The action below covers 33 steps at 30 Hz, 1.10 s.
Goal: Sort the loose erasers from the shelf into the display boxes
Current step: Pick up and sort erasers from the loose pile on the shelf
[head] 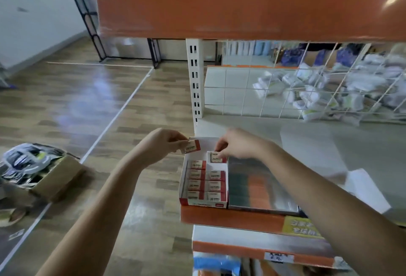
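A white and red display box stands open at the left end of the shelf, with several red and white erasers lined up inside in two columns. My left hand pinches one loose eraser just above the box's back left corner. My right hand pinches another eraser at the back of the right column, inside the box.
A shiny foil-wrapped flat pack lies right of the box. The white shelf has a wire grid back panel with bagged goods behind. An orange shelf hangs overhead. A cardboard box of goods sits on the floor, left.
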Motion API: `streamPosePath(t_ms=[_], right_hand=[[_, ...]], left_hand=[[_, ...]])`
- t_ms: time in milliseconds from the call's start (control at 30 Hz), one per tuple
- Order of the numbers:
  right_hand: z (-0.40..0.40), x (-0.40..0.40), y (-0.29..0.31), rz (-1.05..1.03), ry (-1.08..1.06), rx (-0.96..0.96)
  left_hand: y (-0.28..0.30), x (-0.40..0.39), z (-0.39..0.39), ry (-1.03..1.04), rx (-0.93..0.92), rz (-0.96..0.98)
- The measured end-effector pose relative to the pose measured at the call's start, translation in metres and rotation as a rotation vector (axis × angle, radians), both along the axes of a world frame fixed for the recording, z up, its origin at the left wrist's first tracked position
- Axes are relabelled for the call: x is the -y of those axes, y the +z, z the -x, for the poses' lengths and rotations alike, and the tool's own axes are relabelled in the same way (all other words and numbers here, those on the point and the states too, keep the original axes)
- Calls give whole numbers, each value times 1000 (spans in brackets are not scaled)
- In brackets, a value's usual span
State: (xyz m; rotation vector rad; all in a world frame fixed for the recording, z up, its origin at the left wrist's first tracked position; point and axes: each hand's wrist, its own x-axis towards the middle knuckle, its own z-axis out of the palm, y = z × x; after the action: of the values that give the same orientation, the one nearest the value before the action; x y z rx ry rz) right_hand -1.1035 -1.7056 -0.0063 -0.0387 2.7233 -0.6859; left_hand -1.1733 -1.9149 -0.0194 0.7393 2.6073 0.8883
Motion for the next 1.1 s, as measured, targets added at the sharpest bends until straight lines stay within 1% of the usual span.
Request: streamPosePath(t_ms=[233,367,567,733,1100], right_hand=[[3,9,-5,-101,-10,26],[3,14,-10,-148,-2,42],[2,18,-18,-227,-2,8],[2,20,-18,-216,-31,-32],[3,21,-25,-175,-113,-46]], left_hand=[[-3,-13,10,-77,-9,-9],[-3,-18,10,-97,-23,23],[-1,-22,8,-128,-57,66],[3,-25,6,-149,-126,112],[1,-28,12,-195,-150,139]])
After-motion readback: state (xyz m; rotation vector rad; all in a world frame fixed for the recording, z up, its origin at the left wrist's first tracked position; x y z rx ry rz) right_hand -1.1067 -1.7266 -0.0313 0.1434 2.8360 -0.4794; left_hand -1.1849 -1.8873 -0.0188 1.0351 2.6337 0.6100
